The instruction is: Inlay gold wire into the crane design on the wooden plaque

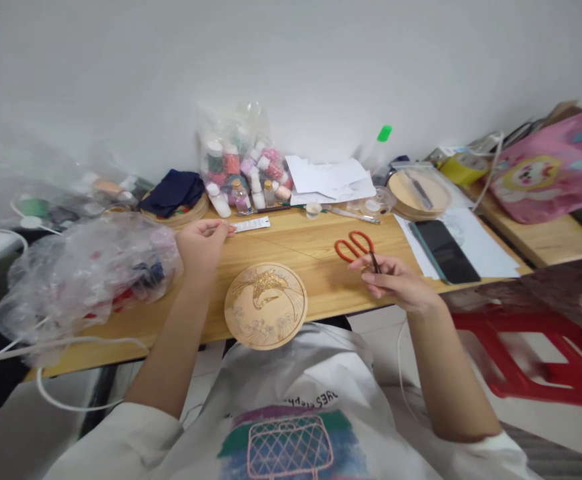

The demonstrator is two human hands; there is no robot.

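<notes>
My left hand (205, 241) is closed at the far side of the table, its fingertips pinching the left end of a small flat white packet (252, 225) with dark print. My right hand (391, 280) is closed round the dark blades of a pair of scissors (355, 247), whose orange-red handle loops point away from me. Between my arms, a round wooden disc (265, 307) lies at the table's front edge. It bears a golden bird and drawn wave lines, and neither hand touches it.
Behind my left hand stands a clear bag of small bottles (241, 157). A crumpled plastic bag (91, 280) lies on the left, beside a white cable (71, 340). To the right are a phone (445, 252), paper sheets (491, 250), round wooden hoops (415, 193) and a red stool (535, 360).
</notes>
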